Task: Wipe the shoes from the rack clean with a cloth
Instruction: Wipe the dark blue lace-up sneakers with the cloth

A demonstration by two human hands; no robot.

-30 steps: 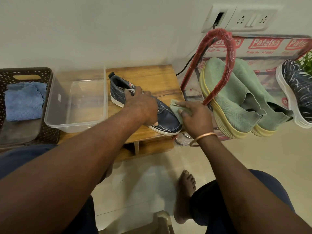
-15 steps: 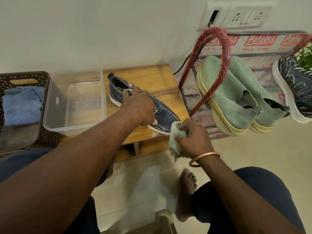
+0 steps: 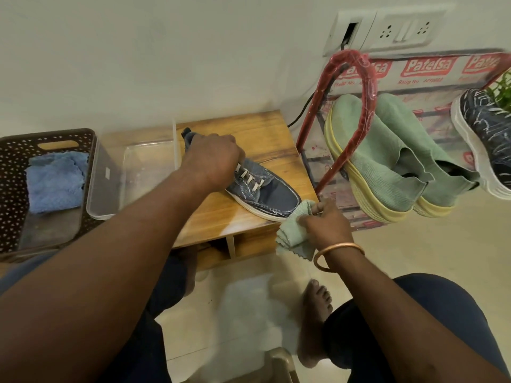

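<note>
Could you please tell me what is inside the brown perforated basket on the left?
A crumpled blue cloth lies in the basket, with bare dark floor showing nearer the camera. Anything beneath the cloth is covered.

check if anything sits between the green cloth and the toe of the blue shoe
Nothing visible does. The right hand holds the green cloth right at the toe of the blue shoe, by the front corner of the wooden table. The left hand holds the shoe back by its collar, away from the toe.
</note>
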